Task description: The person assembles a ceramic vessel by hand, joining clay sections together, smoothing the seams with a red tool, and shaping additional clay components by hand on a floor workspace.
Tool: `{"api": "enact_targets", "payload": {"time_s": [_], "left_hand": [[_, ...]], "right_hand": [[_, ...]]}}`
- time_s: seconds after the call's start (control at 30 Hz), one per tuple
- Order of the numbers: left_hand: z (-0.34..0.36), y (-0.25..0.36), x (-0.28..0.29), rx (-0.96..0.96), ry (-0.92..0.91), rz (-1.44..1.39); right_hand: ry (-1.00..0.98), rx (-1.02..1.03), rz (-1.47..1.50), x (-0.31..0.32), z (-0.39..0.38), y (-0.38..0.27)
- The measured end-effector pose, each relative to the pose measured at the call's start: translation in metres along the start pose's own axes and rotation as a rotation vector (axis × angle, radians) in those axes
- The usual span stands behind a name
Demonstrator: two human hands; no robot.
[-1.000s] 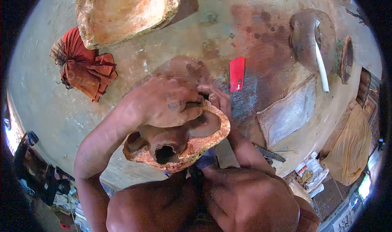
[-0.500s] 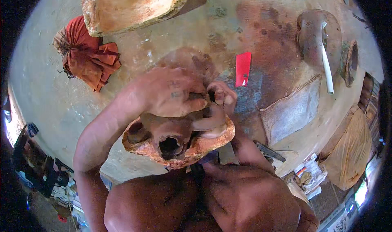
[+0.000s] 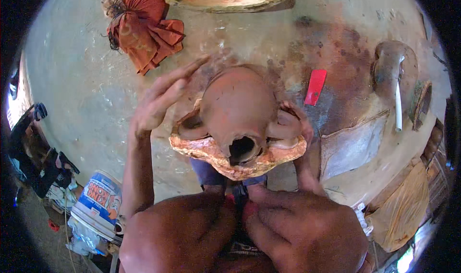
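Observation:
A rounded brown clay form [image 3: 237, 97] rests in a rough, pale orange plaster mould [image 3: 221, 161] in front of me. The near end of the clay has a dark, ragged hole, and smaller clay lobes curve out on both sides. My left hand [image 3: 162, 100] is raised just left of the clay, apart from it, its fingers stretched out and nothing in them. At the right side, my right hand [image 3: 304, 121] curls around the mould's edge beside the clay lobe. Part of its fingers is hidden behind the clay and mould.
At the far side lie an orange-red cloth bundle [image 3: 144, 33] and another plaster mould [image 3: 230, 1]. Rightward are a red strip [image 3: 315, 87], a clay piece [image 3: 384, 66], a white tube [image 3: 398, 105] and a grey sheet [image 3: 353, 148]. A white-and-blue bucket [image 3: 98, 196] stands near left.
My left hand has come off the top of the clay and opened out to the left. My right hand has moved down to the mould's right edge. The view has shifted, uncovering the clay's rounded top.

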State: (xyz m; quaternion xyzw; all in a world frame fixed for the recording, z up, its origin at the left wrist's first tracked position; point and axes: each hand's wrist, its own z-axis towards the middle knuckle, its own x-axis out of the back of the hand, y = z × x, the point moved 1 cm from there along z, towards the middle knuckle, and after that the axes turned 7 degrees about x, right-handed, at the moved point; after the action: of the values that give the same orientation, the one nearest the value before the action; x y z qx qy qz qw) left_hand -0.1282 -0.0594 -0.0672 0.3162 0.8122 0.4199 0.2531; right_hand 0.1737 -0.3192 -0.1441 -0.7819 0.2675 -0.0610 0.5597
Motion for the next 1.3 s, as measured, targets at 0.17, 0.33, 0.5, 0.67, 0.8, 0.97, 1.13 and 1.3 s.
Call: {"api": "enact_targets", "payload": {"time_s": [0.17, 0.33, 0.5, 0.67, 0.8, 0.97, 1.13, 1.3], "left_hand": [[-0.062, -0.055, -0.018, 0.058, 0.185, -0.208], [-0.073, -0.07, -0.055, -0.032, 0.175, -0.442], [-0.073, -0.077, -0.066, -0.065, 0.164, -0.69], [-0.073, -0.114, -0.037, -0.137, 0.244, -0.532], [-0.076, -0.087, -0.062, -0.1, 0.115, -0.57], [-0.108, -0.109, -0.083, -0.079, 0.298, -0.601], [-0.141, -0.129, -0.097, -0.062, 0.235, -0.674], [-0.143, -0.102, -0.071, -0.032, 0.268, -0.466]], "right_hand": [[-0.254, -0.004, -0.38, -0.009, -0.028, -0.001], [-0.384, 0.11, -0.647, -0.009, -0.037, -0.005], [-0.222, 0.258, -0.747, -0.032, -0.031, -0.019], [-0.284, 0.416, -0.759, -0.049, -0.025, -0.032], [-0.266, 0.513, -0.741, -0.033, -0.028, -0.025], [-0.345, 0.337, -0.654, -0.025, -0.04, -0.015], [-0.66, 0.278, -0.706, -0.017, -0.074, -0.04], [-0.629, 0.372, -0.61, -0.022, -0.046, -0.115]]}}
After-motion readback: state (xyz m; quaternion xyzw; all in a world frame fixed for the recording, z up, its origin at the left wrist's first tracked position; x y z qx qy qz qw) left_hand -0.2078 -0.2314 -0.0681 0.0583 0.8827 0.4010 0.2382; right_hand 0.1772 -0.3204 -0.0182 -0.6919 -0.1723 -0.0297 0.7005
